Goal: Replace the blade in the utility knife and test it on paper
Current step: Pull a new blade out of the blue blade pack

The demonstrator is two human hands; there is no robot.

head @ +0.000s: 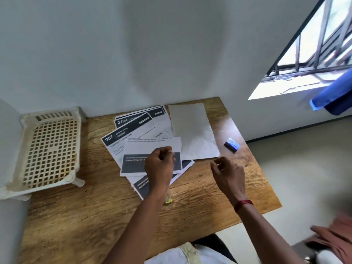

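basket point(49, 149): white plastic, left edge of frame, sits on the table point(91, 210) corner against the wall.
printed sheets point(141, 138): fanned pile, centre, overlapping each other.
left hand point(160, 165): centre, over the printed pile, fingers curled in tight; we cannot tell if it grips something thin or nothing.
utility knife point(168, 199): we read the yellow-ended piece just below centre as the knife; it lies on the table, mostly hidden under the left forearm.
blank sheet point(192, 130): right of the pile, flat, slightly creased, tucked partly under it.
right hand point(229, 174): right of centre, above bare wood, fingers loosely bent, thumb near forefinger; contents too small to tell.
blade pack point(232, 145): small blue packet, right side, near the table edge, apart from both hands.
step: we judge blade swap is in hand, cut test not begun.
next: likely needs the knife picked up and held steady, blade handled by its dull side.
edges: right table edge close to the pack and right hand; a nudge could drop it.
room: open wood bottom centre and bottom left.
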